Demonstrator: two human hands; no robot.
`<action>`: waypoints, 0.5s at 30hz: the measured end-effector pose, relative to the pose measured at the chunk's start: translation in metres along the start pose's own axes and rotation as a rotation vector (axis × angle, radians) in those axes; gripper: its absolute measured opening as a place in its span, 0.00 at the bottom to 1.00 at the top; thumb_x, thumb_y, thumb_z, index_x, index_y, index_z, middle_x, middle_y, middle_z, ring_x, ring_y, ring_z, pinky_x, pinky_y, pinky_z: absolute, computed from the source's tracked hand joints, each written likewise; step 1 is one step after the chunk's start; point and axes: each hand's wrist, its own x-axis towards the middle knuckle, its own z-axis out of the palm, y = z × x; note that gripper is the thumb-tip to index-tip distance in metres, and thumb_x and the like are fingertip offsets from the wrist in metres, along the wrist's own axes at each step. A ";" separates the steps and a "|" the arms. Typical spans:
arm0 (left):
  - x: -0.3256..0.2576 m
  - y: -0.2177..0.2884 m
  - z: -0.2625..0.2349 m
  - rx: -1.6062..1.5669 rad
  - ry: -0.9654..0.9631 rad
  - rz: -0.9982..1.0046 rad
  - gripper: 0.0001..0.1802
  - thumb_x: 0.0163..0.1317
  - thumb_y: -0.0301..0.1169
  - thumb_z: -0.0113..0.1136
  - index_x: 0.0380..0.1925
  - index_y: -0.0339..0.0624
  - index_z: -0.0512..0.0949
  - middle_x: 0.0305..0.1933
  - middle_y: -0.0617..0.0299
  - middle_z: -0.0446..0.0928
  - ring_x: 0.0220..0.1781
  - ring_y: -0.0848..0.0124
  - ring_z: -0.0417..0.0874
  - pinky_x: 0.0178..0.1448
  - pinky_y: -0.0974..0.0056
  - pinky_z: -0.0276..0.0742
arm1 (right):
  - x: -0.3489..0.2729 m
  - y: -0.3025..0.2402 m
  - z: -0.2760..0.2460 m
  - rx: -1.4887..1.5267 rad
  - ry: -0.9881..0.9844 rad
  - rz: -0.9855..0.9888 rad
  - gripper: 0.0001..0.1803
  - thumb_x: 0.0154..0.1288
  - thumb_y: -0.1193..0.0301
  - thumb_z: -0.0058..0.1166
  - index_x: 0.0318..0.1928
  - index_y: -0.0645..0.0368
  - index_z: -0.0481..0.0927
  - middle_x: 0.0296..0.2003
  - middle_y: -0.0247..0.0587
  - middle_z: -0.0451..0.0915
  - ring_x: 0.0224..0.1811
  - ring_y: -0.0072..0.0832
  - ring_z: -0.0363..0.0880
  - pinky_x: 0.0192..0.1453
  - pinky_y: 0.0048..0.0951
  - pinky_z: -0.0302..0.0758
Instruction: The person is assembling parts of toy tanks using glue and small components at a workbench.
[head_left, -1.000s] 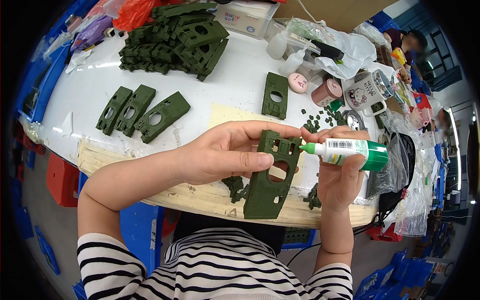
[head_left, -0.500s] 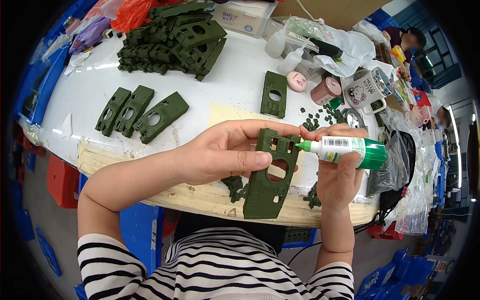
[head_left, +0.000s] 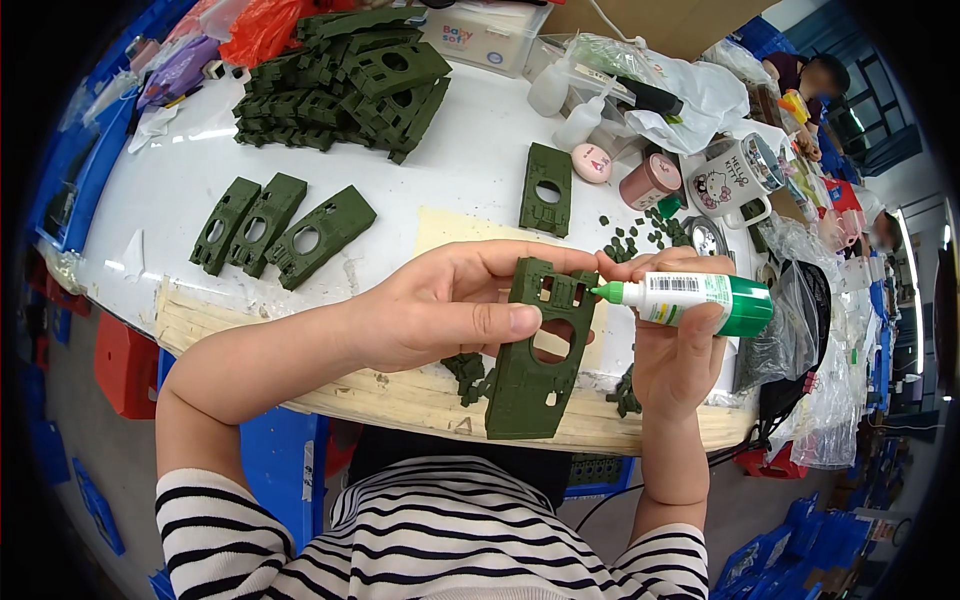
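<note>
My left hand (head_left: 455, 305) grips a dark green plastic toy tank hull (head_left: 535, 385) near its upper end, thumb on its face and fingers behind. The hull is tilted, with a round hole at its middle and small square openings above. In my right hand (head_left: 680, 350) lies a white glue bottle (head_left: 690, 298) with a green base and a green nozzle. The nozzle tip points left, at the hull's upper right edge; whether it touches I cannot tell. Small green parts (head_left: 465, 375) lie partly hidden behind the hull.
A heap of green hulls (head_left: 345, 85) sits at the back left. Several single hulls (head_left: 320, 235) lie on the white table (head_left: 180, 150). Tiny green pieces (head_left: 625, 240), a pink jar (head_left: 652, 180) and a white mug (head_left: 735, 185) stand right. Another person (head_left: 815, 85) is far right.
</note>
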 end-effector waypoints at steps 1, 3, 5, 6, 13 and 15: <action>0.000 0.000 0.000 -0.005 -0.006 0.003 0.30 0.67 0.32 0.54 0.67 0.37 0.59 0.67 0.57 0.64 0.64 0.66 0.70 0.65 0.58 0.72 | 0.000 0.000 0.000 0.037 -0.005 0.003 0.25 0.69 0.52 0.49 0.45 0.65 0.68 0.40 0.50 0.76 0.44 0.36 0.80 0.55 0.42 0.76; 0.000 0.001 0.001 0.022 0.003 -0.001 0.32 0.66 0.35 0.56 0.67 0.36 0.59 0.67 0.56 0.64 0.64 0.64 0.72 0.64 0.58 0.72 | 0.001 0.000 0.002 0.111 -0.016 0.007 0.25 0.69 0.52 0.49 0.45 0.65 0.67 0.40 0.50 0.75 0.44 0.37 0.80 0.57 0.45 0.76; 0.001 0.004 0.005 0.084 0.035 -0.014 0.37 0.64 0.41 0.59 0.67 0.35 0.59 0.68 0.53 0.64 0.63 0.59 0.74 0.61 0.58 0.73 | 0.001 0.000 0.002 0.085 -0.025 -0.001 0.24 0.69 0.53 0.49 0.45 0.65 0.67 0.40 0.50 0.75 0.45 0.37 0.80 0.57 0.49 0.76; 0.001 0.004 0.005 0.088 0.033 -0.010 0.37 0.64 0.41 0.59 0.67 0.35 0.59 0.68 0.53 0.64 0.63 0.59 0.74 0.61 0.58 0.73 | 0.000 0.000 0.002 0.073 -0.030 -0.005 0.24 0.69 0.53 0.49 0.46 0.65 0.67 0.40 0.50 0.74 0.45 0.38 0.80 0.58 0.50 0.75; 0.001 0.005 0.006 0.060 -0.004 0.016 0.32 0.66 0.38 0.56 0.66 0.37 0.61 0.67 0.56 0.64 0.62 0.65 0.72 0.62 0.59 0.73 | 0.000 0.001 0.002 0.072 -0.045 -0.024 0.23 0.69 0.55 0.50 0.45 0.65 0.68 0.40 0.49 0.75 0.44 0.39 0.81 0.57 0.50 0.76; 0.001 0.004 0.004 0.038 -0.017 0.026 0.29 0.68 0.36 0.54 0.66 0.37 0.61 0.65 0.57 0.65 0.62 0.68 0.71 0.63 0.60 0.73 | 0.001 0.000 0.002 0.063 -0.054 -0.034 0.22 0.69 0.55 0.50 0.45 0.65 0.68 0.39 0.49 0.75 0.44 0.39 0.81 0.57 0.49 0.76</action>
